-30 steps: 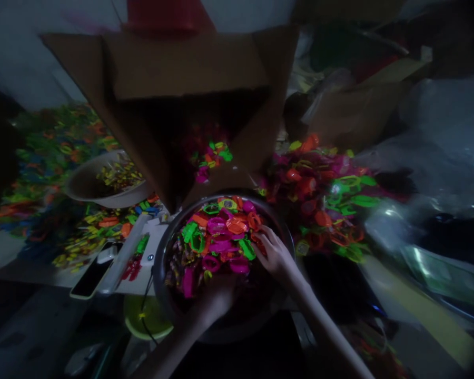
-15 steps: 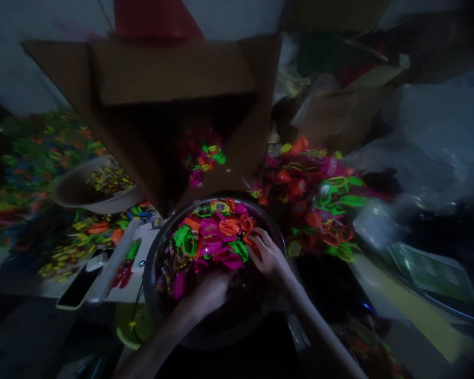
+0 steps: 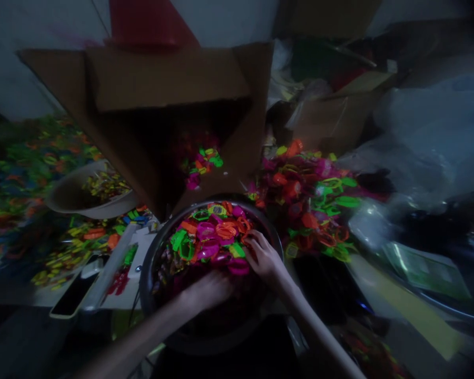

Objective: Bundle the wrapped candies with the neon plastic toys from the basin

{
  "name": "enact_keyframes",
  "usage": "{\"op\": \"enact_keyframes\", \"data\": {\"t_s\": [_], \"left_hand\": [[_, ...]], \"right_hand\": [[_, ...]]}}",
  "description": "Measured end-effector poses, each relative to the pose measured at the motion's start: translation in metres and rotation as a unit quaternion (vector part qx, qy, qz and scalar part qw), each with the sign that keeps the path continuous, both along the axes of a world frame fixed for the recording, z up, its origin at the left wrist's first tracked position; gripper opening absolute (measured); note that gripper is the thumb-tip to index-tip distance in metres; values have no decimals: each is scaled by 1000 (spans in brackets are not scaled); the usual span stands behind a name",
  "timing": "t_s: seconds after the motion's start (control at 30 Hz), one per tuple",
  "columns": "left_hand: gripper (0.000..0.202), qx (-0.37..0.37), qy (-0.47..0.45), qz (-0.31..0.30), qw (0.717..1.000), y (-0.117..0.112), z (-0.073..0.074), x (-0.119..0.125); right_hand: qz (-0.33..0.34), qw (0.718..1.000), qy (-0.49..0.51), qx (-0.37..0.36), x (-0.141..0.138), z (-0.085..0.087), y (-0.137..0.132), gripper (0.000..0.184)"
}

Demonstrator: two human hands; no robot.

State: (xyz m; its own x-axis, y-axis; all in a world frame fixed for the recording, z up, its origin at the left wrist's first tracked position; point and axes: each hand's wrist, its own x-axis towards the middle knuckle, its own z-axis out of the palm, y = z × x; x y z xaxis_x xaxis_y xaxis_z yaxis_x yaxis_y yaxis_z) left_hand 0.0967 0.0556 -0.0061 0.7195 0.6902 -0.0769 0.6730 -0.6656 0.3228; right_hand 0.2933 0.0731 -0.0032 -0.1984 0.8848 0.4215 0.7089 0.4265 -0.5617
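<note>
A dark round basin [image 3: 148, 263] in front of me holds a heap of bright plastic rings [image 3: 209, 234] in pink, orange and green. My right hand [image 3: 263, 258] rests on the right side of the heap, its fingers curled among orange pieces. Over the near side of the heap, my left hand [image 3: 205, 289] is dim and blurred, and its fingers cannot be made out. Behind the basin lies a cardboard box [image 3: 150, 89] tipped on its side, with more coloured pieces [image 3: 201, 160] inside.
A second heap of coloured pieces [image 3: 308, 195] lies right of the basin. A pale bowl [image 3: 75, 197] with small yellow parts stands at the left, with loose pieces spread around it. A phone [image 3: 69, 295] lies near the left front edge. Bags and boxes crowd the right.
My left hand has slid forward and up onto the near side of the heap. My right hand has stayed on the right side of the heap. The view has shifted slightly.
</note>
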Motion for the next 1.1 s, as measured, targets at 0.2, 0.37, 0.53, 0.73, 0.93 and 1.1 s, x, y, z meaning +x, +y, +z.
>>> {"op": "enact_keyframes", "data": {"t_s": [0.2, 0.37, 0.53, 0.73, 0.93, 1.1], "left_hand": [[30, 6, 10, -38, 999, -3, 6, -7], [33, 3, 12, -37, 999, 3, 7, 7], [31, -6, 26, -22, 999, 4, 2, 26], [27, -24, 32, -28, 999, 6, 0, 36], [27, -33, 6, -33, 999, 10, 11, 37], [31, -42, -25, 8, 999, 7, 24, 23]], "right_hand": [[-5, 1000, -3, -8, 0, 2, 0, 23], [-10, 1000, -2, -11, 1, 3, 0, 23], [-14, 1000, 2, -10, 1, 4, 0, 22], [-14, 1000, 9, -13, 2, 6, 0, 21], [-7, 1000, 25, -5, 3, 5, 1, 21], [-8, 999, 50, -3, 4, 3, 0, 23]]}}
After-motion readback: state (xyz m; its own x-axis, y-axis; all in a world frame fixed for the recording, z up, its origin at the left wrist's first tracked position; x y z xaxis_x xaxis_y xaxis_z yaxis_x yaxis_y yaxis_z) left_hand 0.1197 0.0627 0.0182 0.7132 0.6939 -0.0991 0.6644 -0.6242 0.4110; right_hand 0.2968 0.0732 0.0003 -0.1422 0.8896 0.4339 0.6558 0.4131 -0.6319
